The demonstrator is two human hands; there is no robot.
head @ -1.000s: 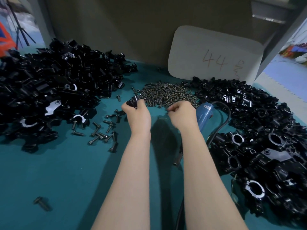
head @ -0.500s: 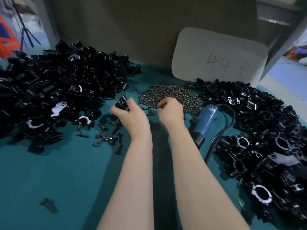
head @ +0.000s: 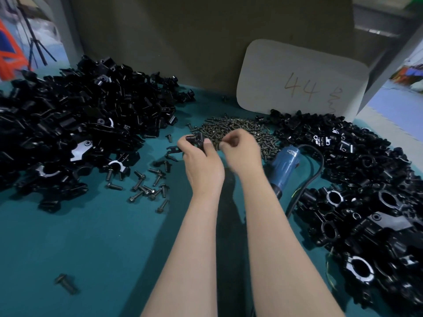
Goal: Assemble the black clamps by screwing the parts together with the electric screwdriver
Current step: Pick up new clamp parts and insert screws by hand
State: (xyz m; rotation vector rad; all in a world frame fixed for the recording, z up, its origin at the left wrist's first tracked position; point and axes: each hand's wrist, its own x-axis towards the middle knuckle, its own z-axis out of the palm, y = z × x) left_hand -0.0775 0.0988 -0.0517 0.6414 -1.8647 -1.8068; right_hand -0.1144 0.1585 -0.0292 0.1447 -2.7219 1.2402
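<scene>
My left hand (head: 202, 167) grips a small black clamp part (head: 196, 140) above the green table. Beside it, my right hand (head: 240, 152) is pinched shut, blurred, likely on a small screw from the pile of small dark screws (head: 235, 129) just behind; the screw itself is too small to make out. The blue electric screwdriver (head: 285, 167) lies on the table right of my right hand, its black cord (head: 313, 177) looping beside it. Nobody holds it.
A big heap of black clamp parts (head: 68, 133) fills the left, another heap (head: 366, 202) the right. Loose larger bolts (head: 146, 186) lie left of my arms, one bolt (head: 66, 283) near the front. A grey card marked 44 (head: 302, 81) leans on the back wall.
Both hands have moved slightly away from me toward the screw pile. My left hand has turned the clamp part toward my right hand, and the fingertips have come closer together.
</scene>
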